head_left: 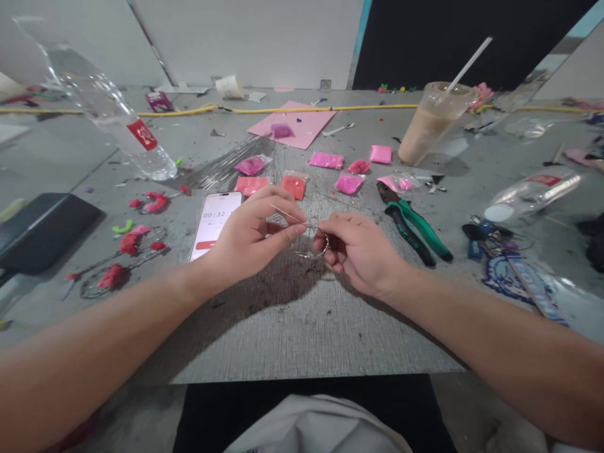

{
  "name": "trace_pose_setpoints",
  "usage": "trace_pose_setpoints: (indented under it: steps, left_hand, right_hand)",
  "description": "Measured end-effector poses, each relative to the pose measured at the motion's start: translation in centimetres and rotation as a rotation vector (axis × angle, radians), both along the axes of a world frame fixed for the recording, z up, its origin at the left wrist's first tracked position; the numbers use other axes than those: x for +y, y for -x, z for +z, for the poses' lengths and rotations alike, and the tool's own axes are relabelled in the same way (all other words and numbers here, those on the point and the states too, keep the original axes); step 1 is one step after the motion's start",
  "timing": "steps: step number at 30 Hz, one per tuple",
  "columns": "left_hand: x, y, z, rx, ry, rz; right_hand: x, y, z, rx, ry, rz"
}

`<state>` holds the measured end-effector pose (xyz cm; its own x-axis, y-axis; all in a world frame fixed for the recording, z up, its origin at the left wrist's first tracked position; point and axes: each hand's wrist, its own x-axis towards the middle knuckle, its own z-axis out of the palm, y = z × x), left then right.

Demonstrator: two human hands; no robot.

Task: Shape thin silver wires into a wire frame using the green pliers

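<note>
Above the middle of the table, a thin silvery wire ring (309,255) hangs between my two hands. My left hand (257,229) pinches the wire near the top of the loop, and a straight wire end sticks out past its fingers. The right side of the same loop sits in the closed fingers of my right hand (356,248). Behind my left hand lies a phone (218,214) with a timer on its screen, partly covered. Green-handled pliers (415,229) rest just right of my right hand.
Small bags of pink and red clay (325,160) lie beyond my hands, beside a bundle of straight wires (226,165). Red-and-pink wire pieces (127,242) lie left. A water bottle (113,113), an iced drink cup (431,126), a lying bottle (533,194) and keys (495,233) stand around.
</note>
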<state>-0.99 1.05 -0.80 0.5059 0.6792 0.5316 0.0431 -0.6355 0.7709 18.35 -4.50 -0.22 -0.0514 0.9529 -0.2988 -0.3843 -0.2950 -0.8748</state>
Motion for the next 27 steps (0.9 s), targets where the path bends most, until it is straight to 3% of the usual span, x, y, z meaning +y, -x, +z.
trace_pose_setpoints:
  steps: [9,19,27]
  left_hand:
    - [0.2,0.5,-0.1,-0.02,-0.16,-0.053]
    - [-0.9,0.3,0.7,-0.075,-0.033,0.04]
    - [-1.6,-0.1,0.9,-0.17,0.113,0.067]
  right_hand:
    - [-0.3,0.0,-0.1,0.108,0.066,0.124]
    - [-0.5,-0.1,0.0,0.154,0.056,0.2]
    - [-0.8,0.2,0.2,0.113,-0.052,0.12]
